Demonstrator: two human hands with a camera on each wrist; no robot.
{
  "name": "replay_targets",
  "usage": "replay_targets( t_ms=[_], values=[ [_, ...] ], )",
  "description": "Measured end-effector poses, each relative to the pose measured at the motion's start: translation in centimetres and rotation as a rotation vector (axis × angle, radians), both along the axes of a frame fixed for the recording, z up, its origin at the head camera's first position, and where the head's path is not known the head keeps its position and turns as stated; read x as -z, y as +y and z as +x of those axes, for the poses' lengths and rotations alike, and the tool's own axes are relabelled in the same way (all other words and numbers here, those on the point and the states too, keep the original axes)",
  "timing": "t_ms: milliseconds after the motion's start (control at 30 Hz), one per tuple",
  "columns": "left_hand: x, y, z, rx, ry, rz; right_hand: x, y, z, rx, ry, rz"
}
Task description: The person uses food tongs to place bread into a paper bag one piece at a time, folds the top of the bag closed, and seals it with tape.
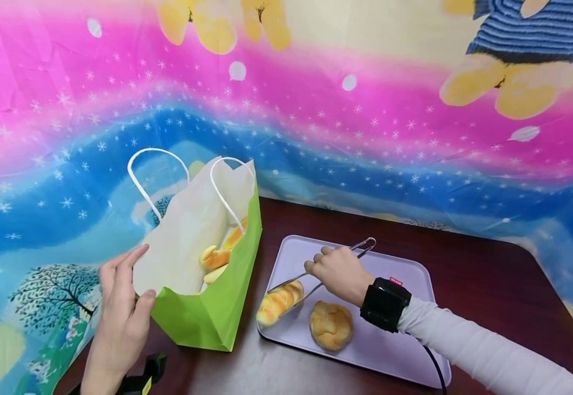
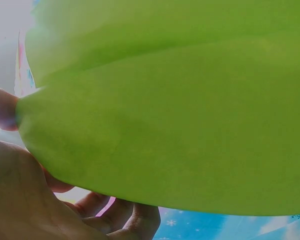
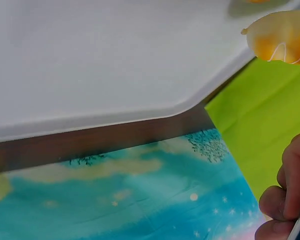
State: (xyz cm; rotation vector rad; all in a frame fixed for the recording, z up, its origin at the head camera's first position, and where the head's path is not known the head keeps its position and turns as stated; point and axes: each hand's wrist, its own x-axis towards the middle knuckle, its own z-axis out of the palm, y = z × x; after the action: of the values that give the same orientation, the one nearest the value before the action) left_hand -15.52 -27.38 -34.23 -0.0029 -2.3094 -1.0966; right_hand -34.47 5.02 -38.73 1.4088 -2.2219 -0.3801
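Observation:
My left hand (image 1: 120,321) grips the near-left rim of a green paper bag (image 1: 207,318), thumb and fingers on either side of the paper. The left wrist view is mostly filled by the bag's green wall (image 2: 170,125). Several bread pieces (image 1: 215,258) lie inside the bag. In my right hand (image 1: 340,272) is a pair of metal tongs (image 1: 362,243), their ends around a long bread roll (image 1: 280,303) with pale icing lines. That roll is over the left edge of a lilac tray (image 1: 390,356). A round bun (image 1: 331,325) lies on the tray below the right hand.
The bag's two white handles (image 1: 140,189) stand up above its opening. A dark wooden table (image 1: 503,307) carries the bag and tray. Behind it hangs a colourful patterned cloth (image 1: 316,120). A black cable (image 1: 434,362) runs from the right wrist across the tray's near right edge.

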Motion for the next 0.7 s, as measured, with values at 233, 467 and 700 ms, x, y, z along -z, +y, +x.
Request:
replay_targets(
  t_ms=[233,467,700],
  values=[
    [-0.1,0.0,0.0,0.003,-0.003,0.006,-1.2,0.7,0.5,0.017,-0.073,-0.078],
    [0.0,-0.1,0.1,0.0,-0.014,-0.006,-2.5,1.3,0.9,0.043,-0.094,-0.132],
    [0.1,0.0,0.1,-0.002,-0.004,-0.004,-2.9,1.7,1.3,0.057,-0.125,-0.181]
  ],
)
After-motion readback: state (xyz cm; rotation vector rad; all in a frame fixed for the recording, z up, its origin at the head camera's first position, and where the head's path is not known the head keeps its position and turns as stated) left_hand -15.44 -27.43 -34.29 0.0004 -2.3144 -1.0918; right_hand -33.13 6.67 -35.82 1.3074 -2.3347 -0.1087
